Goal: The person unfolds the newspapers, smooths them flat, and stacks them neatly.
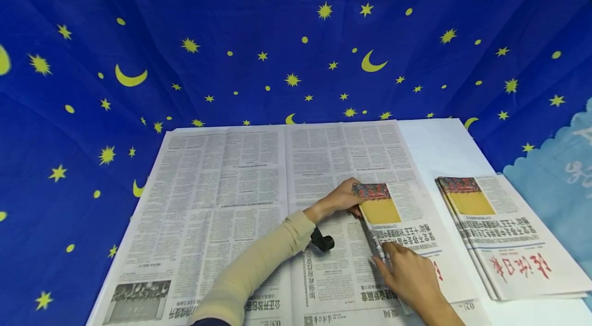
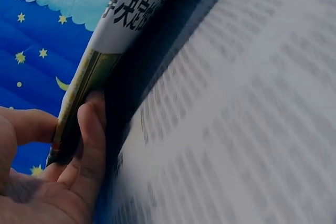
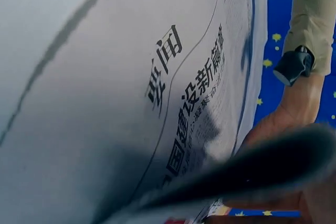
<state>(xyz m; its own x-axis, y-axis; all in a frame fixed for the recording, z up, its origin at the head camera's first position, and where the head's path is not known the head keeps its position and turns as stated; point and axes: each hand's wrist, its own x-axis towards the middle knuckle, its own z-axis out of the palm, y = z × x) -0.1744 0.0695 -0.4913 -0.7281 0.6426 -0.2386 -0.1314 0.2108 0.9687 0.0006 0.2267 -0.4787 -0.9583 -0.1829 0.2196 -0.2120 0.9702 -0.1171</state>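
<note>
A folded newspaper [image 1: 411, 213], with a yellow picture block at its upper left corner, lies over the right part of a spread-out newspaper [image 1: 250, 177]. Its left folded edge is raised a little. My left hand [image 1: 342, 196] pinches that edge near the picture; in the left wrist view the thumb and fingers [image 2: 92, 145] sit on either side of the fold. Lower on the same edge, my right hand [image 1: 413, 274] holds the fold between thumb and fingers. The right wrist view shows printed sheets [image 3: 178, 129] up close, with the right fingertips hidden.
On the right, a stack of folded newspapers [image 1: 518, 238] lies on the white table [image 1: 444, 143]. Behind the table hangs a blue cloth [image 1: 240, 58] with yellow moons and stars. A black wrist camera [image 1: 322, 241] sticks out from the left sleeve.
</note>
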